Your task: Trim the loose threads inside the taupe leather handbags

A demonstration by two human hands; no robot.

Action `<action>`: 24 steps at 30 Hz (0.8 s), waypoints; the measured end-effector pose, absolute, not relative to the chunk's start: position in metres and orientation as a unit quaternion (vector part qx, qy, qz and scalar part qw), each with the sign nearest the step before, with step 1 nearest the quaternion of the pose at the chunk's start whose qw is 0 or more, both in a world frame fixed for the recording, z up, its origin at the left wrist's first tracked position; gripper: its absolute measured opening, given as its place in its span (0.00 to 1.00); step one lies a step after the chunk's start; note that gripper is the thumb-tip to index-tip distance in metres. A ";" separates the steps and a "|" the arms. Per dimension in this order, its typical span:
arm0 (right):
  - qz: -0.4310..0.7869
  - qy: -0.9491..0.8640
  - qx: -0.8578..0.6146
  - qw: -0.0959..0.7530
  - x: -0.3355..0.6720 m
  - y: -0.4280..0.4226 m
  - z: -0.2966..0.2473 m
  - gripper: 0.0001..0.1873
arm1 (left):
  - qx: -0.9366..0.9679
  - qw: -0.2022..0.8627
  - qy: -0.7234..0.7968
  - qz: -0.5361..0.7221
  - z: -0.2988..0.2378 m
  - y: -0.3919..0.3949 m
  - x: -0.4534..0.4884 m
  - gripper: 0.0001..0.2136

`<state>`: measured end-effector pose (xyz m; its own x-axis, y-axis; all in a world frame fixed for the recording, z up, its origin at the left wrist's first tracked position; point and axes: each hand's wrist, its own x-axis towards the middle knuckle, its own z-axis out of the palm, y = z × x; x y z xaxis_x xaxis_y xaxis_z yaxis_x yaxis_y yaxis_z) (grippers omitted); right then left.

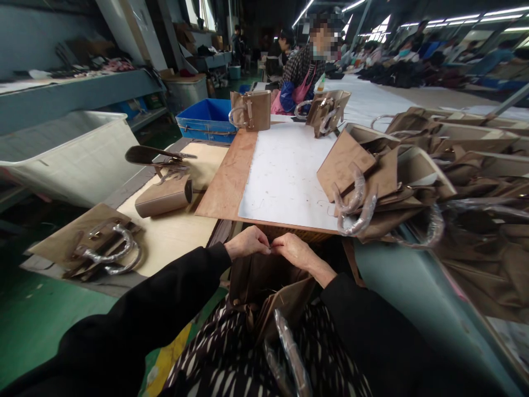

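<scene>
A brown handbag [268,281] rests on my lap, with its plastic-wrapped handles [291,353] hanging toward me over my patterned clothing. At its far upper edge, my left hand [250,242] is closed in a pinch. My right hand [295,252] pinches the same edge from the other side, and the fingertips of both hands almost meet. Whether a small piece such as a thread is between the fingertips, I cannot tell. Just beyond my hands is the front edge of a wooden board [223,190] with white paper [289,176] on it.
Brown bags with wrapped handles [357,204] pile up at right. More lie on the left: one bag [103,237] and a bag on its side [163,198]. A blue bin [206,118] and white tub [70,154] stand beyond. A co-worker [303,77] is across the table.
</scene>
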<state>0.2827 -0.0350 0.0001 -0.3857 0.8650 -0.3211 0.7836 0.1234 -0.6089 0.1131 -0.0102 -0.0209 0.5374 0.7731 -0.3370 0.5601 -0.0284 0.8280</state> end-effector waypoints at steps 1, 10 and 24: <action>0.368 -0.743 -0.557 0.057 0.283 -0.036 0.000 0.12 | 0.711 0.520 0.461 0.104 -0.020 -0.009 0.111 0.11; 0.409 -0.706 -0.577 0.050 0.293 -0.035 -0.014 0.13 | 0.718 0.484 0.488 0.111 0.001 -0.018 0.061 0.14; 0.348 -0.760 -0.546 0.052 0.268 -0.038 0.002 0.13 | 0.702 0.478 0.503 0.161 -0.010 -0.034 0.073 0.12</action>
<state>0.2682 -0.0380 0.0017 -0.3986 0.8666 -0.3003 0.7936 0.1618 -0.5866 0.0729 -0.0338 -0.0098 0.4420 0.8598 -0.2558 0.5526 -0.0363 0.8326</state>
